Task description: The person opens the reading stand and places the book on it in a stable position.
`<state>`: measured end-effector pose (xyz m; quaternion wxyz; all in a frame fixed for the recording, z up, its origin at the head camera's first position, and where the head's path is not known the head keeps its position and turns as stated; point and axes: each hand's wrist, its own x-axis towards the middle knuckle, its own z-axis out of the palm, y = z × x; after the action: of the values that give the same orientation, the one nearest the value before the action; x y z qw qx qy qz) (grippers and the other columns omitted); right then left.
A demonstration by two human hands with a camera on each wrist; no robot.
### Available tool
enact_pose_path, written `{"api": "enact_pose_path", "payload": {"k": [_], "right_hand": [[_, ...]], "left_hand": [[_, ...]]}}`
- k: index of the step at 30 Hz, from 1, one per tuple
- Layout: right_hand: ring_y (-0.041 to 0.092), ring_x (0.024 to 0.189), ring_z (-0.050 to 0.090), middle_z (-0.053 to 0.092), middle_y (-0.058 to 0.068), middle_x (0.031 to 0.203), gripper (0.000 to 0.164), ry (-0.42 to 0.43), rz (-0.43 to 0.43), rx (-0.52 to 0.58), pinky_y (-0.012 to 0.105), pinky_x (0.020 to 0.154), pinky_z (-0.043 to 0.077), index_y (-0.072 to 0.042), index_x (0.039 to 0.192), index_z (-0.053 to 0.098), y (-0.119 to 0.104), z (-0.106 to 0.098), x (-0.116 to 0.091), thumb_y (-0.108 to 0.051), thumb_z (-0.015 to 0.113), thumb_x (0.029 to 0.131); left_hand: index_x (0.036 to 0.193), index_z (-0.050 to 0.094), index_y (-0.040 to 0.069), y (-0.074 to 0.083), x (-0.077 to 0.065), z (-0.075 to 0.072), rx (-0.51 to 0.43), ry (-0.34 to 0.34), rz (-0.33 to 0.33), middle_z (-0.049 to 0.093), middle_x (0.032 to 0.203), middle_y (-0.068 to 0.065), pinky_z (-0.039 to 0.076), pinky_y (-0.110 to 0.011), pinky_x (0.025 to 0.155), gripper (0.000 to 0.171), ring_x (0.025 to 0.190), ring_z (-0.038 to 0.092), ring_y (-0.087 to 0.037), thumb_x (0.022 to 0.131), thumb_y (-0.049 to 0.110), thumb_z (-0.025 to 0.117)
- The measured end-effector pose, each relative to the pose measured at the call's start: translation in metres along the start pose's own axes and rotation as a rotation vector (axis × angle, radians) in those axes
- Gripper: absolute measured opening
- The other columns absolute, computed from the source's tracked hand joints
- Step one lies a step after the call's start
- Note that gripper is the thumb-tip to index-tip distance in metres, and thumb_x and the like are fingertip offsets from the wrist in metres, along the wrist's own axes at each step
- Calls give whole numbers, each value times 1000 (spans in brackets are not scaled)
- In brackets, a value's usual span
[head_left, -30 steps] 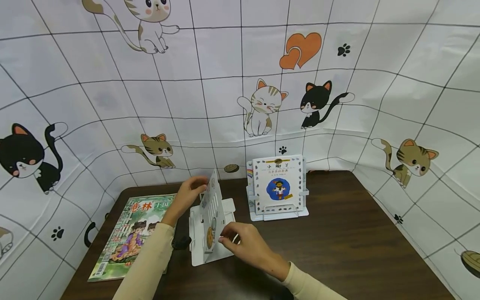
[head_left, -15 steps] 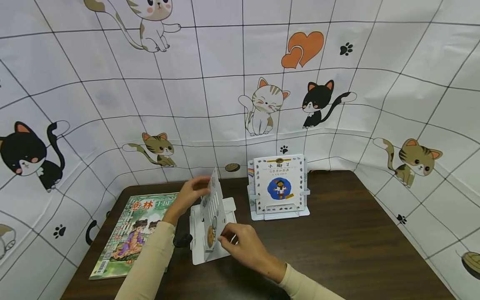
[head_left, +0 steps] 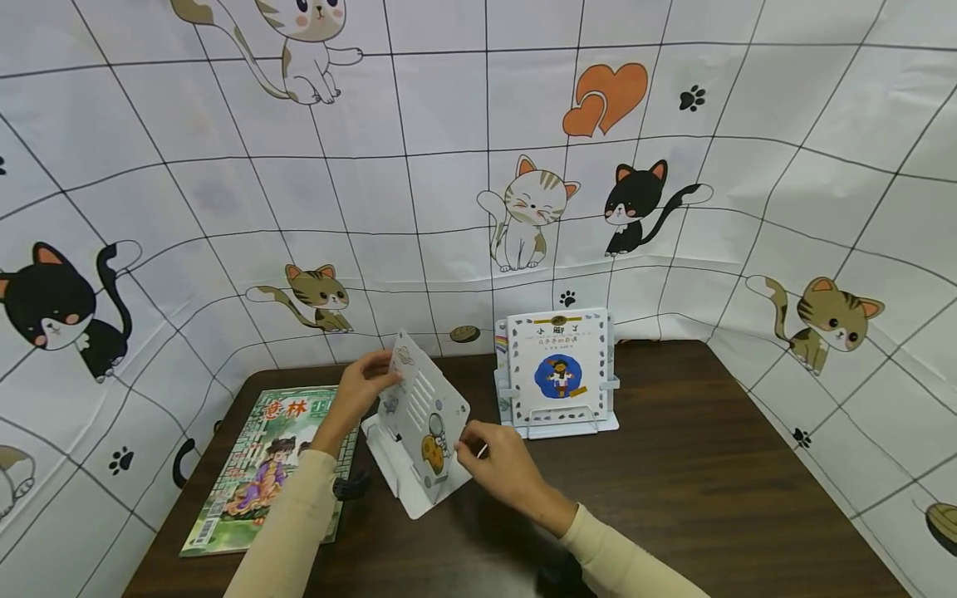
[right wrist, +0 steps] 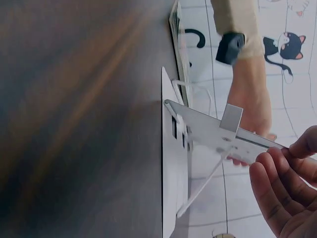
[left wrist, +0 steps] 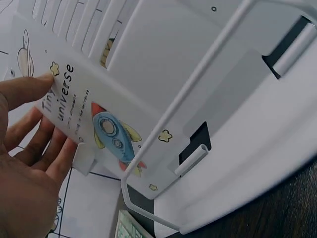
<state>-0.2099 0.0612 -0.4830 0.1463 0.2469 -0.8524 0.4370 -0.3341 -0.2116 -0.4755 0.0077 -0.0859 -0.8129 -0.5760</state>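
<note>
A white folding book stand [head_left: 422, 415] stands on the table, its slotted panel with space drawings raised at a slant over a flat base [head_left: 392, 461]. My left hand [head_left: 362, 390] holds the panel's upper left edge. Seen in the left wrist view, the thumb of that hand [left wrist: 29, 163] presses on the panel's other face [left wrist: 116, 126], printed "Tiny universe" with a rocket. A white wire bracket [left wrist: 168, 116] crosses in front. My right hand [head_left: 504, 465] pinches the panel's right edge; in the right wrist view the thumb and fingers of the right hand [right wrist: 285, 186] meet at that edge.
Left of the stand lies a green-bordered magazine [head_left: 262, 473], partly under my left forearm. Toward the back, a second white stand [head_left: 557, 431] bears an upright picture book [head_left: 559, 345]. A cat-printed sheet [head_left: 449, 191] hangs behind the table [head_left: 710, 465].
The stand has turned, so the panel's slotted face shows more broadly in the head view. My left hand has shifted left with it, and my right hand slightly right and up.
</note>
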Motion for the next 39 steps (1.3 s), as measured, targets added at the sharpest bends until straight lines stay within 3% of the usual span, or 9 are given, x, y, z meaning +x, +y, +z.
{"api": "enact_pose_path", "payload": {"k": [9,16,21,27,33,39], "right_hand": [[3,65,60,74,-2,76,10,43,30,-80,19,59,49,-12,85,73,20,-11,24,-7,73,94],[6,60,51,69,-1,72,7,69,61,-228,21,56,43,-10,87,74,38,-21,54,-9,74,94],[9,55,50,69,3,70,8,87,111,-313,22,51,39,-8,89,76,44,-28,73,-11,72,96],[11,51,50,68,4,66,14,103,174,-401,24,48,37,-7,88,76,46,-28,89,-13,70,99],[10,50,56,72,6,71,19,97,180,-446,26,49,43,-5,87,75,48,-25,96,-14,67,102],[11,51,59,73,8,73,18,109,167,-454,27,50,49,-3,92,76,49,-25,99,-15,69,103]], "left_hand": [[153,51,3,-4,-3,-5,49,144,-58,58,145,-24,50,-47,110,62,134,56,-35,102,30,76],[147,53,3,-8,-8,-5,99,243,-79,60,133,-22,51,-36,93,59,121,58,-33,101,32,76],[134,60,0,-10,-8,-2,152,343,-65,67,121,-20,49,-23,78,53,103,63,-25,97,30,82],[119,66,-2,-5,-8,3,207,448,-35,71,108,-21,47,-25,70,45,87,64,-22,91,26,88],[117,67,-3,-3,-9,7,238,498,-45,72,107,-23,46,-27,69,44,90,67,-31,90,24,89],[115,67,-3,0,-11,9,242,513,-53,71,106,-23,45,-25,68,43,89,66,-31,90,24,89]]}}
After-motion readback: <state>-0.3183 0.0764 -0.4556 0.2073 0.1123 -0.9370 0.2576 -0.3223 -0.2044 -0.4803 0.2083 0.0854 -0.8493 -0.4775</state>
